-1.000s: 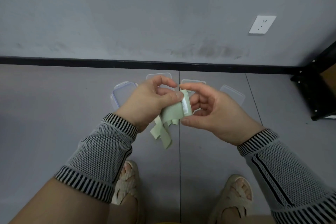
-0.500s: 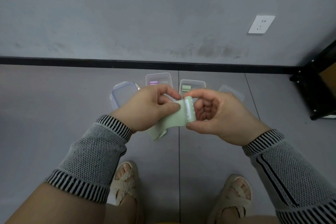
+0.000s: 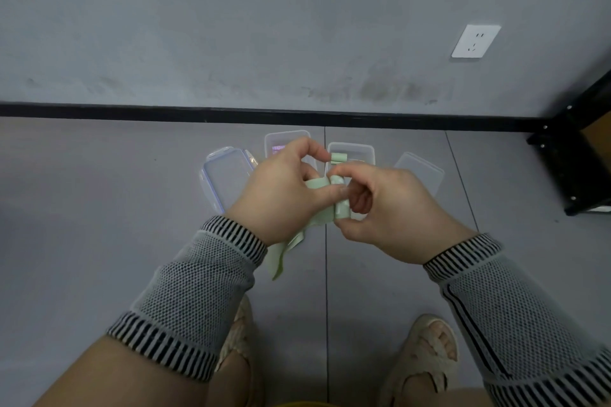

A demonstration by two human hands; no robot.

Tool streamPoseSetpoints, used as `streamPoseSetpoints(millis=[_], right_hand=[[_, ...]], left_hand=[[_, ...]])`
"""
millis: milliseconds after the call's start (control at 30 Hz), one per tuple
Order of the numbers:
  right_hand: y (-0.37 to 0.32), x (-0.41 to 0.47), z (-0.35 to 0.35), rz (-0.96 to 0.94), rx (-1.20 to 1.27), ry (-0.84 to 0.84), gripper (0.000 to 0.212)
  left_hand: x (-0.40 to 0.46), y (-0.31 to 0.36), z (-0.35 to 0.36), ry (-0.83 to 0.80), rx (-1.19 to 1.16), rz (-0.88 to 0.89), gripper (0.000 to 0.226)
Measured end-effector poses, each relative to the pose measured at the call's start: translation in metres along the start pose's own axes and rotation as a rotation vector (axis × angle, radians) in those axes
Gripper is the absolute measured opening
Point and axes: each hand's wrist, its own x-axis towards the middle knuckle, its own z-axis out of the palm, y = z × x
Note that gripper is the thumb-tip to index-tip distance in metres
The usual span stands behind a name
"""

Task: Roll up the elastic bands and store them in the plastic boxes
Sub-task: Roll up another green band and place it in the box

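Green band [image 3: 322, 220] pinched between left hand [image 3: 284, 195] and right hand [image 3: 390, 208] mid-frame; roll axis upright, loose tail trailing lower left.

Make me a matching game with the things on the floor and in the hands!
Things:
1. green elastic band
2. left plastic box
3. right plastic box
4. wall socket

States:
A. holds a purple band
B. white, on the grey wall
C. half rolled, tail hanging down
D. holds a rolled green band

Pairs: 1-C, 2-A, 3-D, 4-B
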Motion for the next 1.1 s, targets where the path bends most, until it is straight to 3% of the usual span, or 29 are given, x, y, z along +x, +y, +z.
streamPoseSetpoints(millis=[100, 267, 400, 600, 733, 867, 1100], right_hand=[[0.001, 0.001, 0.0, -0.024, 0.027, 0.006, 0.056], [0.001, -0.002, -0.007, 0.046, 0.471, -0.117, 0.07], [0.002, -0.003, -0.01, 0.067, 0.589, -0.144, 0.071], [0.002, -0.003, -0.011, 0.086, 0.656, -0.14, 0.057], [0.005, -0.005, -0.016, 0.14, 0.772, -0.093, 0.057], [0.008, -0.006, -0.019, 0.147, 0.742, -0.082, 0.056], [0.006, -0.001, -0.007, 0.116, 0.354, 0.007, 0.054]], left_hand=[[0.001, 0.0, -0.003, 0.005, -0.043, -0.014, 0.035], [0.001, 0.002, -0.012, -0.104, -0.285, -0.078, 0.032], [-0.001, 0.002, -0.017, -0.186, -0.355, -0.076, 0.028], [0.0, 0.0, -0.019, -0.233, -0.3, -0.061, 0.034], [0.0, -0.003, -0.021, -0.241, -0.176, -0.069, 0.022], [0.002, -0.004, -0.024, -0.194, -0.188, -0.02, 0.021], [0.0, 0.004, -0.016, -0.069, -0.16, -0.015, 0.026]])
